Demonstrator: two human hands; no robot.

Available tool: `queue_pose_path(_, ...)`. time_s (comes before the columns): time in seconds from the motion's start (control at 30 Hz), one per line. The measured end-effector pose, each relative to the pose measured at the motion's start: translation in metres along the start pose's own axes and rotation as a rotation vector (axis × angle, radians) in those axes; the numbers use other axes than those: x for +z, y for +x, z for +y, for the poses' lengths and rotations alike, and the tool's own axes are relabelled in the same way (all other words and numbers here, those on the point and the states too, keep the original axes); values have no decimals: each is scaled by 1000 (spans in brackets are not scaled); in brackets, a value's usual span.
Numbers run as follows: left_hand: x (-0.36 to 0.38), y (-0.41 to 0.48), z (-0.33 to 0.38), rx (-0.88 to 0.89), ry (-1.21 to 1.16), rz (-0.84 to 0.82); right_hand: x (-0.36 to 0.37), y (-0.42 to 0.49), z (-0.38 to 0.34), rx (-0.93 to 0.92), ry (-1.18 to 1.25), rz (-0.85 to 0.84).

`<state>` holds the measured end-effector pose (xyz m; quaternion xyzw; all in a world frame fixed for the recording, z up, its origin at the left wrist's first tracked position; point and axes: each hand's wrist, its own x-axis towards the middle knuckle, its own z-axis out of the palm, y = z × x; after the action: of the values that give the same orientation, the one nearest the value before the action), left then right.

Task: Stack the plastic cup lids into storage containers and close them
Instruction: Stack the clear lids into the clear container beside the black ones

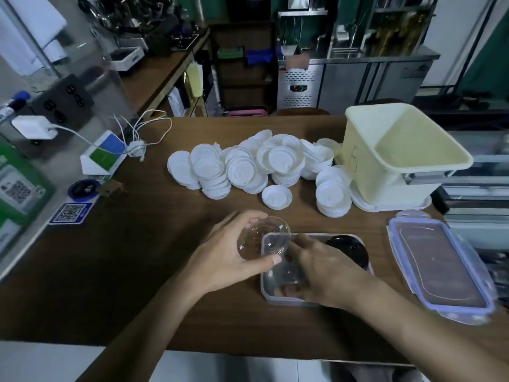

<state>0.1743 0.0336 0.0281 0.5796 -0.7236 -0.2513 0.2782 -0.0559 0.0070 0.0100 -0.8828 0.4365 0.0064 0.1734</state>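
My left hand (pixel 234 255) fingers clamp a clear lid (pixel 264 237) over the open box (pixel 265 288); my right hand (pixel 322 268) reaches inside, grip unclear. White lids (pixel 248 166) remain piled, box cover (pixel 438 268) off.

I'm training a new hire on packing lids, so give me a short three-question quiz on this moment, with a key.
1. True or false: the blue-rimmed container lid is clipped onto the clear container.
2. Which hand holds the clear dome lid? A) left hand B) right hand C) neither
3. Fill in: the pile of white cup lids lies beside the cream bin, on the bin's ____ side in the picture.

Key:
1. False; it lies on the table, to the right of the container.
2. A; the right hand reaches into the container.
3. left
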Motion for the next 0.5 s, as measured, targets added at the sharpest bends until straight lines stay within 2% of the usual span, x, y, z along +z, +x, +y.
queue_pose_path(0.07, 4, -1, 4, -8, 5, 6, 1, 2, -1, -12, -32, -8)
queue_pose_path(0.27, 15, -2, 10, -31, 48, 2, -31, -26, 16, -47, -174, 105)
queue_pose_path(0.5, 41, 9, 17, 105, 262, -177, -36, -51, 62, -3, -29, 265)
